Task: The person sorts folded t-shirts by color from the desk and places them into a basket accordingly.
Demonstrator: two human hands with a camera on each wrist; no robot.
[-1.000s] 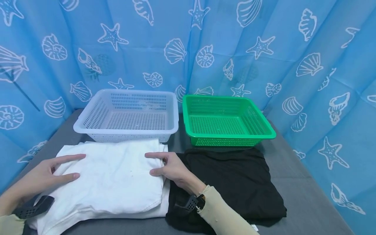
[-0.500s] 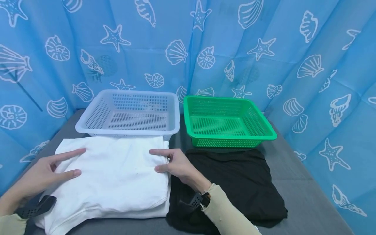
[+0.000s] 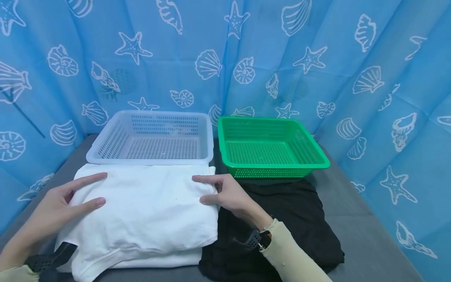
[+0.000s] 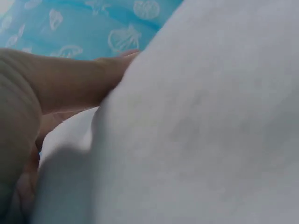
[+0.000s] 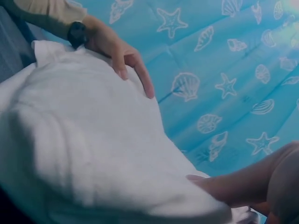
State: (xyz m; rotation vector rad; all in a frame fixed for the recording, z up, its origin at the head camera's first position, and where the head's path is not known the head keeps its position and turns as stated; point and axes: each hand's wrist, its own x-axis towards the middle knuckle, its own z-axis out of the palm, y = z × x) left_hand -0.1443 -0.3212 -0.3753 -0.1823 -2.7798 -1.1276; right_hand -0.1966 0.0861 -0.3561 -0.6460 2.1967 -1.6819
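A folded white garment (image 3: 151, 211) spans the space between my two hands in the head view. My left hand (image 3: 63, 203) grips its left side, with thumb and index finger on top and the other fingers hidden underneath. On the opposite side, my right hand (image 3: 232, 196) pinches the edge in the same way. The cloth's lower front corner sags at the left. In the right wrist view, the white cloth (image 5: 103, 135) bulges between both hands. The left wrist view is mostly filled by white fabric (image 4: 201, 121), beside part of my left hand (image 4: 70, 81).
A white perforated basket (image 3: 148, 161) stands behind the garment, its front wall covered by the cloth. To its right is a green basket (image 3: 276, 166). A folded black garment (image 3: 289, 219) lies on the grey surface (image 3: 363, 239) at right. A blue curtain (image 3: 260, 39) hangs behind.
Both hands have moved the white garment to the right and slightly upward in view. It now overlaps the white basket's front and the black garment's left edge more. Both baskets stay put.
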